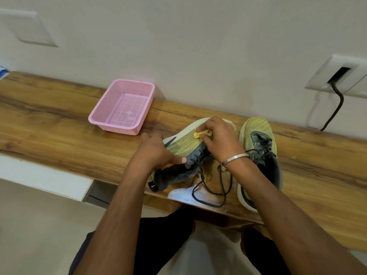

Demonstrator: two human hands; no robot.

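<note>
Shoe being wiped (183,145): lies tipped on its side at the near edge of the desk (49,120), white sole toward the wall. That turns the yellow mesh up, where a cloth can reach it.
Left grip (156,151): clasps the shoe at its middle, thumb on the grey upper. I judge this is to keep the shoe from sliding or rolling under the rubbing.
Right grip (220,139): pinches a small yellow cloth (200,133), wadded tight and pressed on the mesh near the toe; a wad gives a firm little pad for one spot.
Laces (208,192): undone, trailing toward the person, away from the rubbed patch.
Second shoe (258,139): upright just beside on the right, toe to the wall — likely waiting its turn.
Pink basket (95,118): well to the left, out of the arms' way.
</note>
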